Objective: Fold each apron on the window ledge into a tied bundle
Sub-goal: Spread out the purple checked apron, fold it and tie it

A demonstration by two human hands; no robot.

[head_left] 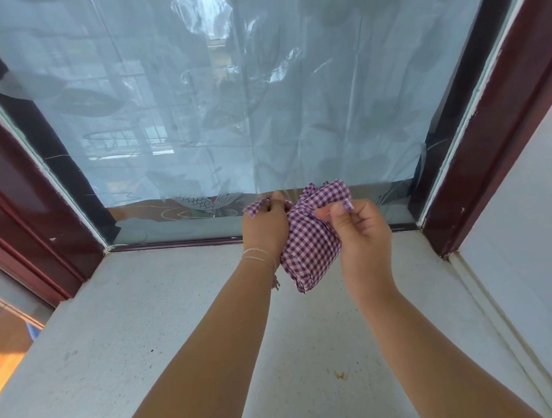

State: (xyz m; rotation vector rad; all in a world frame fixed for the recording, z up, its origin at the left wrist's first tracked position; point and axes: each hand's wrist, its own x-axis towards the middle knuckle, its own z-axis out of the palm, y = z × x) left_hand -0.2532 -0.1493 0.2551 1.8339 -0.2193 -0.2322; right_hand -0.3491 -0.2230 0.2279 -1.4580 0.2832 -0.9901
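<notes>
The purple-and-white gingham cotton apron (pixel 311 239), already folded into a compact rectangular bundle, is held up in both hands above the far edge of the pale grey speckled stone window ledge (pixel 146 327), right of the middle and close to the glass; whether its lower corner touches the ledge cannot be told. The left hand (pixel 266 225) pinches one narrow strap end (pixel 258 207) between thumb and curled fingers, drawing it out to the left, and the right hand (pixel 358 227) pinches the other strap end (pixel 348 205) with fingers curled, pulling toward the right. Between them the fabric bunches at a waist where the straps cross, so the knot looks to be in the course of tightening. The cloth is thin, light and limp; it creases readily and will likely spring loose if tension drops, so the sensible hold is on the strap tips, near the knot, with the bundle steadied against the palms. Woven cotton has some grip, so slipping seems unlikely and nothing here is fragile. Behind it, the wrinkled translucent plastic film (pixel 262 97) covers the window pane, printed low down with a fish pattern, and the glossy dark red wooden frame (pixel 488 133) runs down each side to the ledge's back corners. Thin thread bracelets (pixel 259 254) circle the left wrist.
</notes>
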